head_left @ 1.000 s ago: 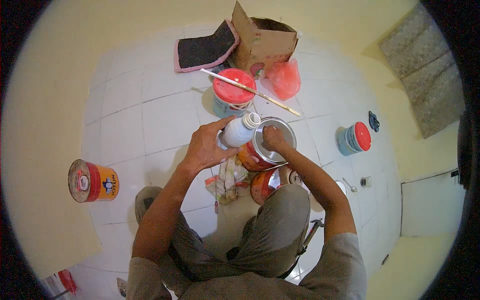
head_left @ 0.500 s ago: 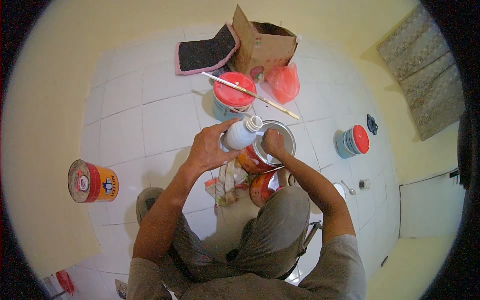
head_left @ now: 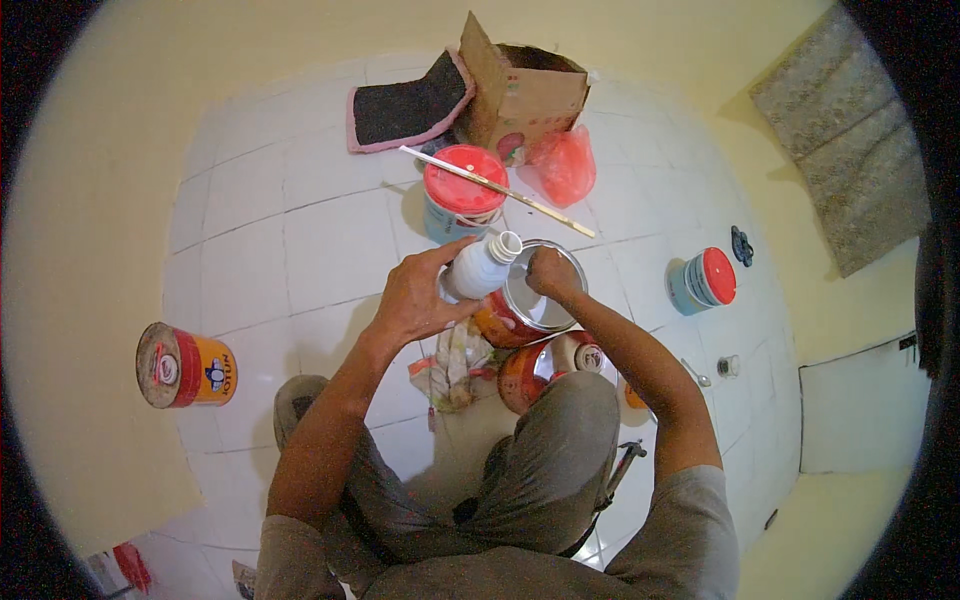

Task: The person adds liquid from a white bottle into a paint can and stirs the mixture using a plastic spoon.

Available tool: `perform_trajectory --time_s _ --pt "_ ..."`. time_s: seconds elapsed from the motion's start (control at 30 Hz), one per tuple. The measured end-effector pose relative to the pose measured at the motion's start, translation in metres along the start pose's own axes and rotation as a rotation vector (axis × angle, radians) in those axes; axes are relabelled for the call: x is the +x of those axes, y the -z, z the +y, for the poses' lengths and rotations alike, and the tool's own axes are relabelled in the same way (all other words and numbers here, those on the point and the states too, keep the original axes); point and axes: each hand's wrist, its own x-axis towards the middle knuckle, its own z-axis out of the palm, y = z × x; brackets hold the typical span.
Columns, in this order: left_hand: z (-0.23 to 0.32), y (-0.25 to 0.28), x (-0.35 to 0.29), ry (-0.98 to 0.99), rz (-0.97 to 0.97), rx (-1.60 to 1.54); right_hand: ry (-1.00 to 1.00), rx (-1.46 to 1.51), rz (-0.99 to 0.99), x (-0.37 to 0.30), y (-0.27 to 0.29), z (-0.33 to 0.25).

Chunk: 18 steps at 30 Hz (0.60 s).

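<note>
Through the head camera I see my wearer's left hand point(head_left: 412, 292) wrapped around a white plastic bottle point(head_left: 476, 272), thumb and fingers partly spread to fit its body. The bottle leans to the right, its uncapped mouth next to the rim of a lidless, round, red-and-orange metal can point(head_left: 503, 322) with pale grey contents; I can't make out whether the two touch. The right hand point(head_left: 551, 273) is curled into a fist over the can's mouth, and I cannot tell from here whether it grips anything.

Just below the can I have a second red-and-orange metal can point(head_left: 522, 377), partly behind the wearer's right knee, and to its left a crumpled, stained cloth point(head_left: 456, 372). Beyond the bottle stands a pale-blue plastic bucket point(head_left: 450, 218) with a red lid, and a long, thin, pale stick point(head_left: 540, 207) lies across that lid.
</note>
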Motion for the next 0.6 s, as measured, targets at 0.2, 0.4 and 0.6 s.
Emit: perform_trajectory --time_s 0.2,0.4,0.6 --pt "-0.004 0.000 0.000 0.003 -0.012 0.000 0.153 -0.179 -0.026 -0.010 -0.005 -0.006" --pt "-0.007 -0.002 -0.001 -0.007 -0.003 -0.011 0.158 -0.011 0.062 0.003 -0.039 0.005" --pt "0.000 -0.003 0.002 0.001 -0.019 -0.005 0.174 0.025 0.101 0.020 -0.057 0.023"
